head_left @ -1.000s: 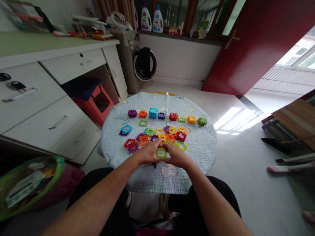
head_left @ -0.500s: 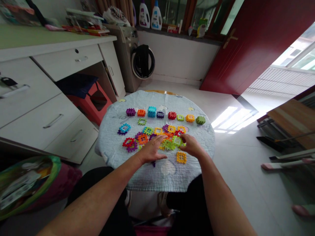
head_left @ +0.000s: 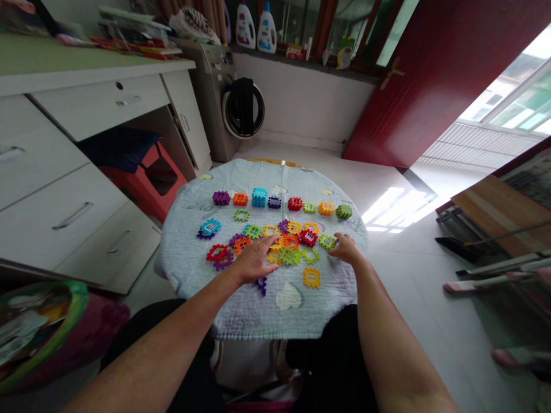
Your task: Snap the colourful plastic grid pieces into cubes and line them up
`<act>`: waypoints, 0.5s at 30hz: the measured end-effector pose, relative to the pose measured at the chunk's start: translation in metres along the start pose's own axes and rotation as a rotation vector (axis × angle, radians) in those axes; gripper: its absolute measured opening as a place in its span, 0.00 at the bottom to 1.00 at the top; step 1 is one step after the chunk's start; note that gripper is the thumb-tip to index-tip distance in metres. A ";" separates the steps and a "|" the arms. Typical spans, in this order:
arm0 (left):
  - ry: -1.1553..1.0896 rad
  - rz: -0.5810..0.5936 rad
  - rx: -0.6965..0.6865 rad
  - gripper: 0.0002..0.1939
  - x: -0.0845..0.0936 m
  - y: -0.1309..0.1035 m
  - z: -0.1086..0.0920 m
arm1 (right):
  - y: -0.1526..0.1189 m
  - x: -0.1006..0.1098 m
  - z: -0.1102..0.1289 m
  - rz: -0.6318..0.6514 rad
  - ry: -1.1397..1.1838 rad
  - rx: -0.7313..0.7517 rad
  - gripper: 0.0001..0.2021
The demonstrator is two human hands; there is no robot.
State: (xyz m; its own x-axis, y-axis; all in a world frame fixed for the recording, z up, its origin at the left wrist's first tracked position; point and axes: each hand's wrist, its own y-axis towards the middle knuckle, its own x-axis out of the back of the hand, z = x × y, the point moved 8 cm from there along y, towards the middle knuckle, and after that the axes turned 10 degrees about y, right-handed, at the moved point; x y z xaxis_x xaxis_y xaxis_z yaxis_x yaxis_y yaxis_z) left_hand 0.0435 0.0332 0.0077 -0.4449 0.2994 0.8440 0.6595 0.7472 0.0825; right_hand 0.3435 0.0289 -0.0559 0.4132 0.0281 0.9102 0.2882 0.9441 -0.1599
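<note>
Between the thumb and fingers of my right hand (head_left: 348,249) is a light green window piece (head_left: 327,241), at the right of a loose pile. My left hand (head_left: 255,261) is over the pile's left part, thumb and fingers apart, holding nothing visible. Near it lie an orange piece (head_left: 242,246) and a dark purple piece (head_left: 262,285). A red piece (head_left: 309,237) and a green piece (head_left: 290,256) lie between the hands. A yellow piece (head_left: 311,277) sits nearer me. Farther back is a row of stacks, among them purple (head_left: 221,198), cyan (head_left: 259,197) and olive green (head_left: 344,211).
The pieces lie on a cloth-covered round table (head_left: 189,298). Beyond it stand a washing machine (head_left: 210,103) and a red door (head_left: 404,86). A red stool (head_left: 159,183) is at the left, with a bin (head_left: 77,332) nearer me.
My right hand has moved right, away from the pile, with the light green window piece. My left hand has shifted slightly left. The whole view has also shifted a little.
</note>
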 end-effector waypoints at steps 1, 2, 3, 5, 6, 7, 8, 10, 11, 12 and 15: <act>-0.015 -0.006 0.004 0.36 0.002 0.000 0.000 | 0.000 0.001 0.000 -0.004 0.003 -0.005 0.33; -0.029 -0.011 0.006 0.36 0.004 -0.001 -0.001 | 0.000 0.002 0.001 -0.015 0.005 -0.004 0.33; -0.040 -0.014 0.007 0.36 0.005 -0.001 -0.001 | 0.001 0.003 0.003 -0.029 0.005 0.000 0.33; -0.048 -0.013 0.010 0.36 0.005 -0.002 -0.001 | 0.002 0.003 0.009 -0.045 -0.010 0.005 0.32; -0.048 -0.011 0.013 0.36 0.005 -0.002 -0.001 | 0.003 0.002 0.012 -0.043 -0.024 -0.002 0.31; -0.048 -0.008 0.016 0.36 0.004 -0.002 0.000 | 0.004 -0.001 0.013 -0.036 -0.041 -0.013 0.29; -0.049 -0.006 0.019 0.36 0.004 -0.002 0.000 | 0.005 -0.003 0.014 -0.027 -0.056 -0.027 0.27; -0.048 -0.003 0.027 0.36 0.004 -0.002 0.001 | 0.007 -0.007 0.015 -0.006 -0.079 -0.048 0.23; -0.046 -0.004 0.034 0.36 0.004 -0.003 0.002 | 0.009 -0.009 0.015 0.002 -0.088 -0.054 0.22; -0.045 -0.006 0.043 0.36 0.006 -0.003 0.002 | 0.010 -0.010 0.015 0.008 -0.097 -0.057 0.22; -0.049 -0.023 0.064 0.36 0.012 -0.005 0.004 | 0.015 -0.007 0.018 0.018 -0.130 -0.048 0.23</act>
State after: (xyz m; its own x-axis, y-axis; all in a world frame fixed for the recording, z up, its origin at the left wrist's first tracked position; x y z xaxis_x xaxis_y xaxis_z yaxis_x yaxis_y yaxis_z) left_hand 0.0329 0.0354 0.0151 -0.4897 0.3096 0.8150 0.6093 0.7902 0.0659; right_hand 0.3295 0.0483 -0.0582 0.3043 0.0899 0.9483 0.3241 0.9264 -0.1918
